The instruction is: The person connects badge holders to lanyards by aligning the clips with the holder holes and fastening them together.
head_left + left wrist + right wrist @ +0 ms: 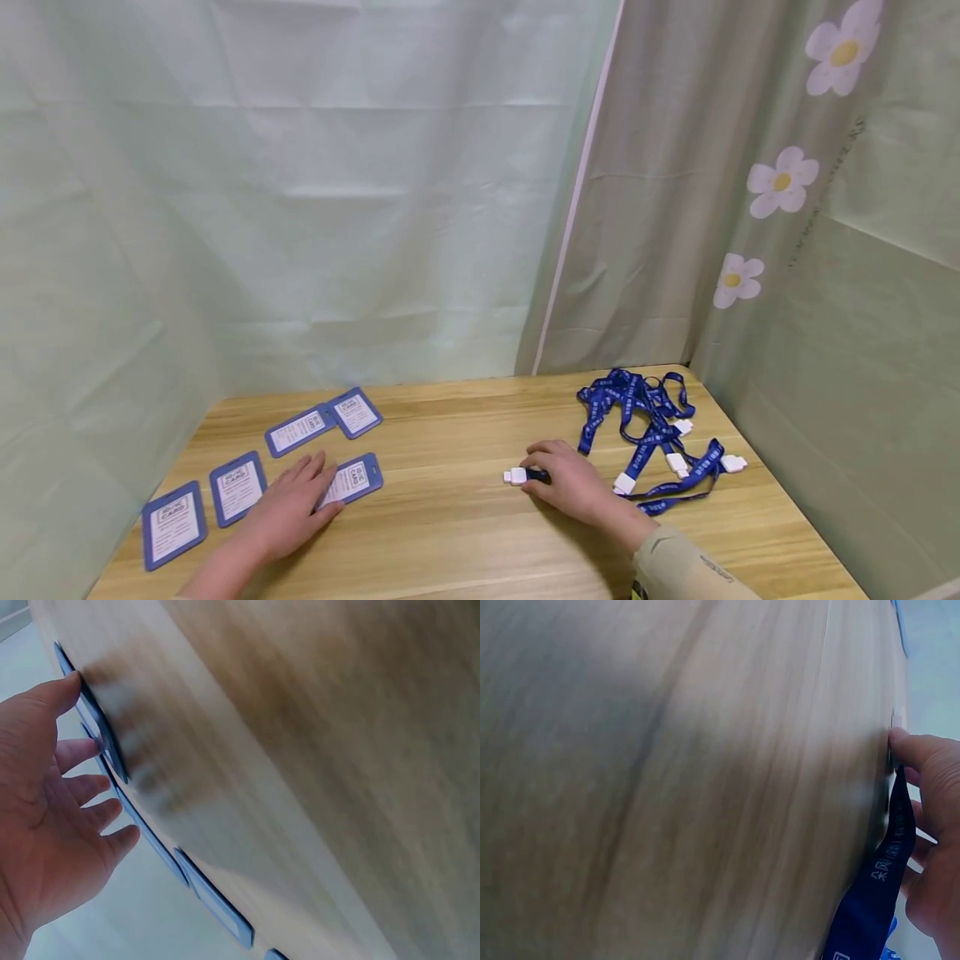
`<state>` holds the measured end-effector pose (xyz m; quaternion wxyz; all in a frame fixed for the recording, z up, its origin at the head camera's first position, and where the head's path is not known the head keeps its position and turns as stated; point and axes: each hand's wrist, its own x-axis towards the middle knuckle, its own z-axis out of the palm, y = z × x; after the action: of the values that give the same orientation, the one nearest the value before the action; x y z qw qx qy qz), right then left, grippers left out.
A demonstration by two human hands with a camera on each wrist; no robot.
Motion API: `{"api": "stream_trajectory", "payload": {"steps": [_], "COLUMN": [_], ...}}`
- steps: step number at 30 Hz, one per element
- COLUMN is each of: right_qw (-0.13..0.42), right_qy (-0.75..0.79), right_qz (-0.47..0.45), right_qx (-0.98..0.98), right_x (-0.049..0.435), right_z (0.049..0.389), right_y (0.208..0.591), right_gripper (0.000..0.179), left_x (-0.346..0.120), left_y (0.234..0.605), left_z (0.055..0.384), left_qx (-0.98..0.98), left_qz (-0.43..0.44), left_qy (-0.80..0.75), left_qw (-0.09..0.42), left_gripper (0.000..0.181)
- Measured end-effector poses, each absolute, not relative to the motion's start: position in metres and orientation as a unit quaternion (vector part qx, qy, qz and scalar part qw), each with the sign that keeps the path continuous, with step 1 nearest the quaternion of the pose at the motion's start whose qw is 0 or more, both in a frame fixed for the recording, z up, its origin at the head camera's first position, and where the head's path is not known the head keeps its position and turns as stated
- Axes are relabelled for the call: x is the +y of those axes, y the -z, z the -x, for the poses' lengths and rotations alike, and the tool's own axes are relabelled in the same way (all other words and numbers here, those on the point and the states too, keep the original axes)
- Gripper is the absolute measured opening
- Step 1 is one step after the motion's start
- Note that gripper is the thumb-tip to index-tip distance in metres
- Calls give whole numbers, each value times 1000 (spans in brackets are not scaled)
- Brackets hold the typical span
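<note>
At the left, my left hand [292, 508] grips a blue ID card holder [358, 478], thumb along its near edge and index finger on the far side. Its left end is hidden under the hand in the head view. The left wrist view shows the thumb and index finger on that card holder [112, 746], the other fingers loosely bent. Right of the middle, my right hand [566, 477] pinches a dark blue lanyard close to its white clip [515, 476]. In the right wrist view, its printed strap [881, 877] trails below the fingers.
Several other card holders [174, 525] lie along the table's left side and back left. A tangle of blue lanyards [637, 417] with white clips lies at the back right of the wooden table [435, 550]. Curtains [360, 208] hang behind and at both sides.
</note>
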<state>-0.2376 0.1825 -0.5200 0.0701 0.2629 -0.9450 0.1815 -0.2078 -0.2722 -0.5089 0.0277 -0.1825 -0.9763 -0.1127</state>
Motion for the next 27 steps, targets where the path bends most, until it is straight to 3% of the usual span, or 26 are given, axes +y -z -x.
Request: {"api": "stream_trajectory", "payload": {"steps": [27], "right_qw": [49], "right_qy": [-199], "right_qz": [-244], "right_qx": [-948], "right_x": [188], "right_z": [240], "right_y": [525], "right_gripper": [33], "left_x": [-211], "left_y": [515], "left_z": [213], "left_qx": [-963], "left_qz": [210], "left_qy": [166], "left_qw": [-24], "left_gripper": [66]}}
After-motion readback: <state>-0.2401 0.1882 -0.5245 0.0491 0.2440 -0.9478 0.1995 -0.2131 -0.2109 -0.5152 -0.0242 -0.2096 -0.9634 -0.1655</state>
